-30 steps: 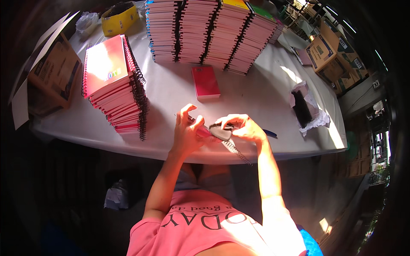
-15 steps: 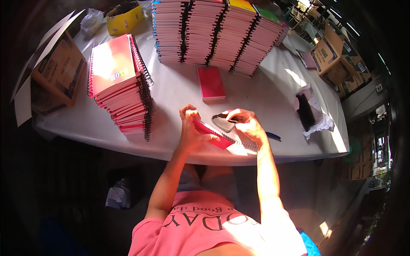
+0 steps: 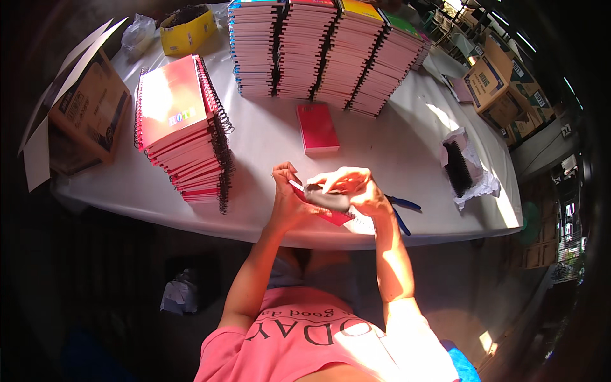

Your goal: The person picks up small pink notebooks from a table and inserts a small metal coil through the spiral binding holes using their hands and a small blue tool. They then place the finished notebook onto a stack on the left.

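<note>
My left hand [image 3: 289, 202] grips a small red spiral notebook [image 3: 337, 218] by its left end, tilted above the table's near edge. In my right hand [image 3: 359, 191] is a dark grey rounded piece [image 3: 328, 199], its exact kind unclear, pressed close to the notebook's bound edge. A wire coil [image 3: 363, 223] shows at the right end of that edge, partly under my right hand. Just right of that hand lie blue-handled pliers [image 3: 405, 205], their jaws hidden. A red-covered pad [image 3: 317, 129] lies flat beyond my hands.
A tall stack of red spiral notebooks [image 3: 175, 108] stands at left, beside an open carton [image 3: 92, 111]. Several notebook stacks [image 3: 302, 57] line the back, near a yellow box [image 3: 186, 32]. Black coils [image 3: 457, 165] rest on crumpled paper at right. More cartons [image 3: 487, 79] are at far right.
My right hand has slid left along the notebook's bound edge with the grey piece, covering more of the edge. More of the blue-handled pliers shows. The view has shifted slightly.
</note>
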`<state>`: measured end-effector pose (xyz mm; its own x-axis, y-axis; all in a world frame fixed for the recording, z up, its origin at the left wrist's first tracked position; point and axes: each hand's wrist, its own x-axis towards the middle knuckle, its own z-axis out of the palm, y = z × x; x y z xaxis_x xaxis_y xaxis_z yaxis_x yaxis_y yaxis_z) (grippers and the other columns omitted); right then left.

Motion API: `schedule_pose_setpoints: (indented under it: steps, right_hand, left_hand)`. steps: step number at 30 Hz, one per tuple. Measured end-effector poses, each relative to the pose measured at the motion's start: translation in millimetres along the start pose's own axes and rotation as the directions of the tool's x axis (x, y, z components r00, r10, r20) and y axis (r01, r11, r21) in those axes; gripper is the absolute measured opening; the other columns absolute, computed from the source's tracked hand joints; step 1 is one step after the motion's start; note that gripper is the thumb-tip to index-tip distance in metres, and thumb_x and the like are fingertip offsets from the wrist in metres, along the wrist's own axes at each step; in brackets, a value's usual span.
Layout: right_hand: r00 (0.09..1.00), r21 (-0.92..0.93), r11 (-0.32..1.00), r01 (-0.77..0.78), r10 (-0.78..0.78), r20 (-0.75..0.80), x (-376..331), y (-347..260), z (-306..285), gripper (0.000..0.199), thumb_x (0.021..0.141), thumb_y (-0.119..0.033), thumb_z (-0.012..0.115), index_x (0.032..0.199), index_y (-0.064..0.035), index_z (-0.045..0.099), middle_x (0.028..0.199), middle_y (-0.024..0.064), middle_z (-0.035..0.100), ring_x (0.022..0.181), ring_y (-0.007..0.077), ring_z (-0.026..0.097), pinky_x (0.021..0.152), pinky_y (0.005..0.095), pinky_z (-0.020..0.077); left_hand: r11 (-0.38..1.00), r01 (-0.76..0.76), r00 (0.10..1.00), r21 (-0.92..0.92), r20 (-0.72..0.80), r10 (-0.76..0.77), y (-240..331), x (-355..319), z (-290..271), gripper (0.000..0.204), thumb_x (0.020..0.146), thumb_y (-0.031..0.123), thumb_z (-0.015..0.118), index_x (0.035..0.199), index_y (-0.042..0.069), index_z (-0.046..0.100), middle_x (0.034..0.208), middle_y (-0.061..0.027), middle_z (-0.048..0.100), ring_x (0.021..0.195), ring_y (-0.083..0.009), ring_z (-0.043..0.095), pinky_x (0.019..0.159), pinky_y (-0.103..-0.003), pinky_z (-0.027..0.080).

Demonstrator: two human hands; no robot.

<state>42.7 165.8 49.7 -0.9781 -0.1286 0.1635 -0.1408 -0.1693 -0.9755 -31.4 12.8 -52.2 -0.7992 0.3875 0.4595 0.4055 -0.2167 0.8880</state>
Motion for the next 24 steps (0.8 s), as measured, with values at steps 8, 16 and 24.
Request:
schedule_pose_setpoints:
  steps: [8,16,24]
  right_hand:
    - [0.99,-0.15,0.979,-0.137,0.133,-0.037,3.5,2.2,4.5,0.031,0.066,0.009,0.046,0.09,0.0002,0.063,0.096,0.0047,0.066,0.092,0.0136,0.059,0.088,0.0266,0.0445]
    - [0.801,-0.721,0.501,-0.478,-0.088,-0.592,-52.4,-8.8,-70.2,0.038,0.075,-0.007,0.058,0.113,-0.0107,0.061,0.125,0.018,0.055,0.109,0.0295,0.056,0.093,0.0346,0.0437]
    - [0.816,-0.841,-0.12,-0.528,-0.345,-0.464,-161.9,34.0,-38.5,0.046,0.09,-0.036,0.056,0.128,-0.0113,0.051,0.121,0.0169,0.053,0.114,0.0335,0.049,0.1,0.048,0.0335]
  left_hand:
    - [1.0,0.005,0.999,-0.027,0.045,-0.004,7.7,0.9,4.2,0.1,0.038,0.041,0.094,0.102,0.005,0.026,0.102,-0.0067,0.026,0.095,-0.0167,0.034,0.087,-0.029,0.035]
    - [0.939,0.104,0.994,-0.329,-0.003,-0.112,22.0,0.2,0.4,0.042,0.073,0.002,0.073,0.103,0.006,0.044,0.096,-0.0041,0.042,0.092,-0.0129,0.045,0.087,-0.026,0.039]
    - [0.967,0.063,0.965,-0.246,-0.231,-0.122,76.9,-2.2,8.7,0.083,0.077,-0.009,0.066,0.146,0.011,0.023,0.068,0.0042,0.047,0.068,-0.0041,0.048,0.07,-0.016,0.039]
